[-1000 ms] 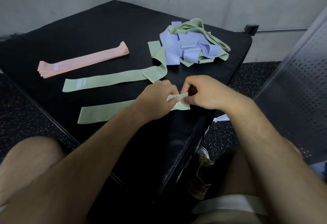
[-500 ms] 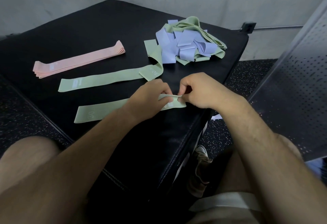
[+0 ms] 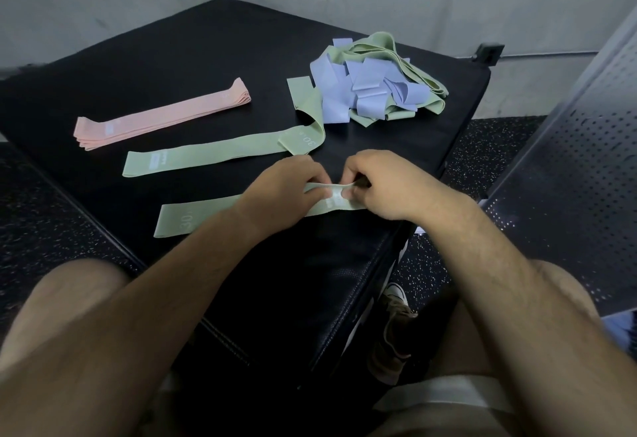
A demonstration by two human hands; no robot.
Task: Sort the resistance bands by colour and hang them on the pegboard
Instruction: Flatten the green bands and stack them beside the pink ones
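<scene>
The nearest green band [image 3: 193, 217] has "30" printed pale near its left end, followed by smaller marks I can't make out. The white tag at its other end carries dark print too small to read. The second green band [image 3: 213, 154] shows "30" on its folded-over end, and its white patch is illegible. The white patch on the pink bands [image 3: 162, 116] is illegible too.

The left hand [image 3: 286, 191] and right hand [image 3: 386, 185] have pulled the top layer at the right end of the nearest green band [image 3: 179, 221] up into a small arch, uncovering a white label [image 3: 332, 200] beneath.
</scene>
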